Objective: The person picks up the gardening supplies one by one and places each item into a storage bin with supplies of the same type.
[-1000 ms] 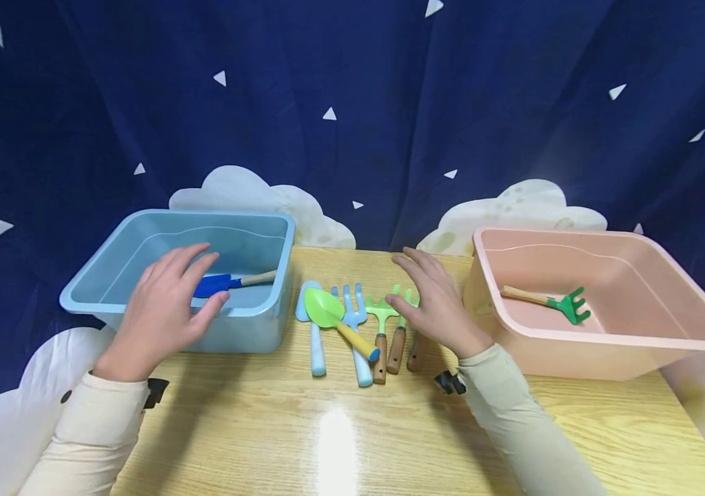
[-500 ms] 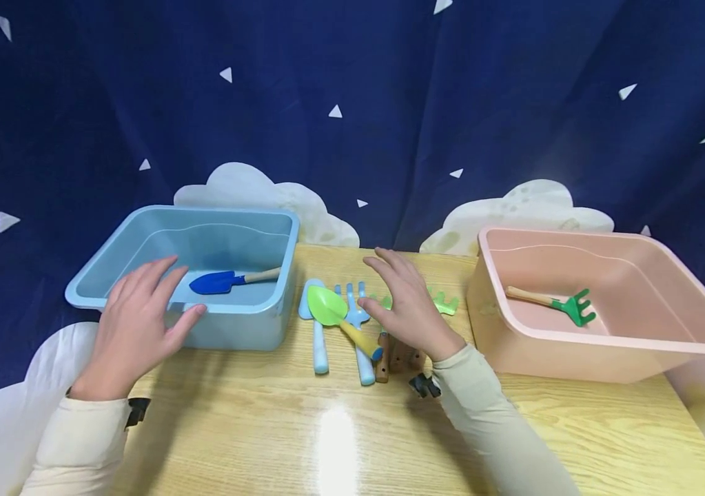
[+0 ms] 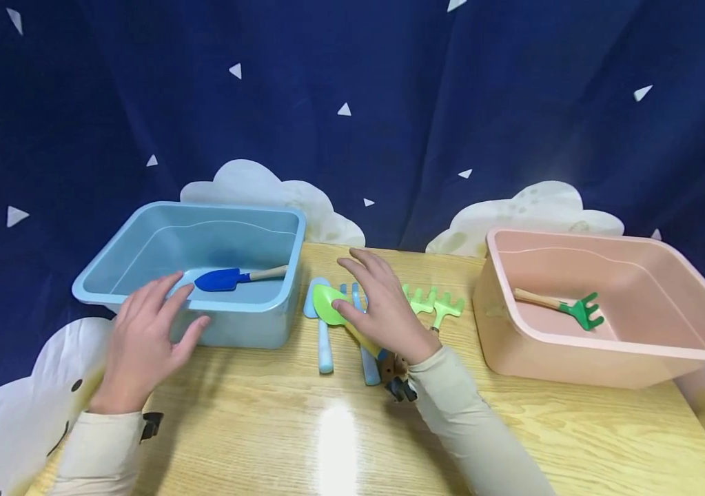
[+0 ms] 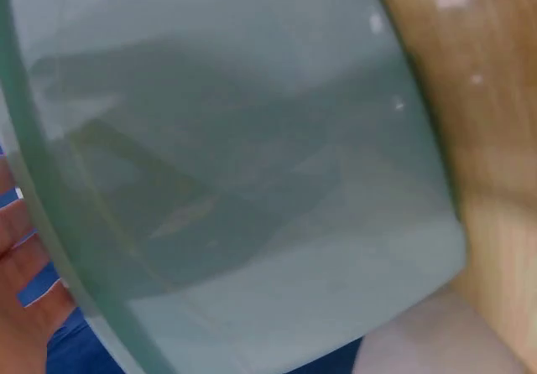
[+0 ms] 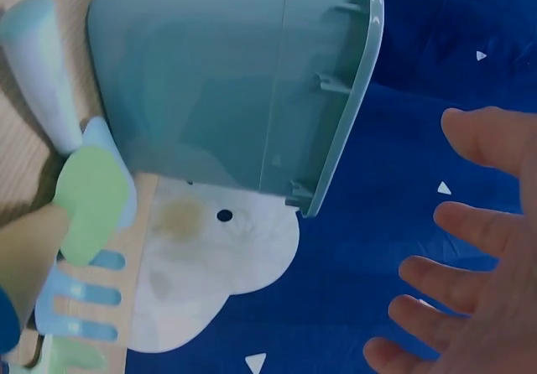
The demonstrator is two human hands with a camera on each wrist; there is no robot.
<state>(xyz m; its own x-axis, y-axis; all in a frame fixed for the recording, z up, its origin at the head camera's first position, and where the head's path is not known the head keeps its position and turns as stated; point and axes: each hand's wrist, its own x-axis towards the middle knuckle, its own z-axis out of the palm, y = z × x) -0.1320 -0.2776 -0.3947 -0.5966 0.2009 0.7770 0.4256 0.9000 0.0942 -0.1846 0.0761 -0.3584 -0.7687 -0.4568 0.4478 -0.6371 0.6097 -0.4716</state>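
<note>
My left hand (image 3: pixel 150 337) is at the near rim of the light blue bin (image 3: pixel 234 327), fingers spread and holding nothing. Inside that bin lies a blue trowel (image 3: pixel 218 279) with a wooden handle. Over the tools in the middle is my right hand (image 3: pixel 383 306), its fingers apart and nothing in them. Below it a green trowel (image 3: pixel 327 308) with a yellow handle lies across a light blue trowel (image 3: pixel 325 351) and a light blue fork (image 3: pixel 370 368). Green rakes (image 3: pixel 447 307) with brown handles lie to the right, partly hidden by the hand and wrist.
A pink bin (image 3: pixel 575 355) stands at the right, with a green hand rake (image 3: pixel 583 311) inside. Both bins rest on a wooden table (image 3: pixel 253 427). Behind it hangs a dark blue curtain (image 3: pixel 302 158) with white triangles and clouds.
My right hand has moved left across the tools, from the green rakes to over the green trowel's handle. The left hand has drawn back and lower from over the blue bin, uncovering the blue trowel.
</note>
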